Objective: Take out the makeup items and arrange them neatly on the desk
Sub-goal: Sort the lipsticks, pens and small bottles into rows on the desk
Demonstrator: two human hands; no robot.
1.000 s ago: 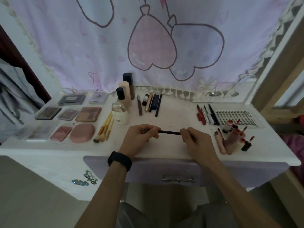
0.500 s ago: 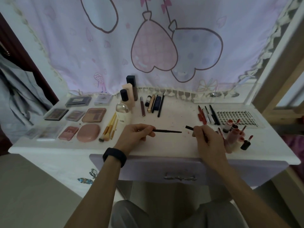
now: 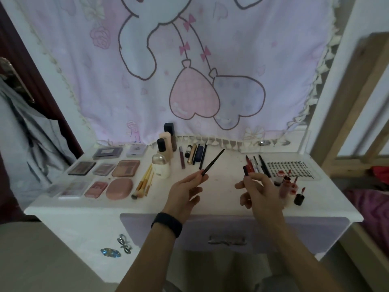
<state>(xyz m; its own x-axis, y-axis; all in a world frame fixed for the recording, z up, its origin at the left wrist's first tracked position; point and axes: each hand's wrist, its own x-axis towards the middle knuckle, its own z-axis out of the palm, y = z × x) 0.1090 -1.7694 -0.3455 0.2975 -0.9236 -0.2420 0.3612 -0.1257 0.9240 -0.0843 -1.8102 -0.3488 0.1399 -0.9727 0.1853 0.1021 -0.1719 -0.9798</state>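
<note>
My left hand [image 3: 185, 191] pinches the lower end of a thin dark makeup pencil [image 3: 213, 162], which tilts up and to the right above the white desk [image 3: 210, 199]. My right hand [image 3: 260, 190] holds the pencil's small dark cap [image 3: 245, 170] between thumb and fingertips, apart from the pencil. Laid out on the desk are eyeshadow palettes [image 3: 105, 168], a pink compact [image 3: 119, 188], brushes [image 3: 144, 182], bottles [image 3: 163, 163], a row of pens [image 3: 194, 155], red and black liners [image 3: 255, 164], a lash tray [image 3: 291, 168] and lip glosses [image 3: 289, 186].
A pink cartoon curtain [image 3: 189, 70] hangs behind the desk. A shut lilac drawer [image 3: 227, 234] with a bow handle sits below the front edge. Grey clothing [image 3: 27, 140] hangs at left; a wooden frame [image 3: 347, 106] stands at right.
The cap came off the pencil and my hands drew apart. My left hand lifted and tilted the pencil tip upward. My head raised, showing more curtain.
</note>
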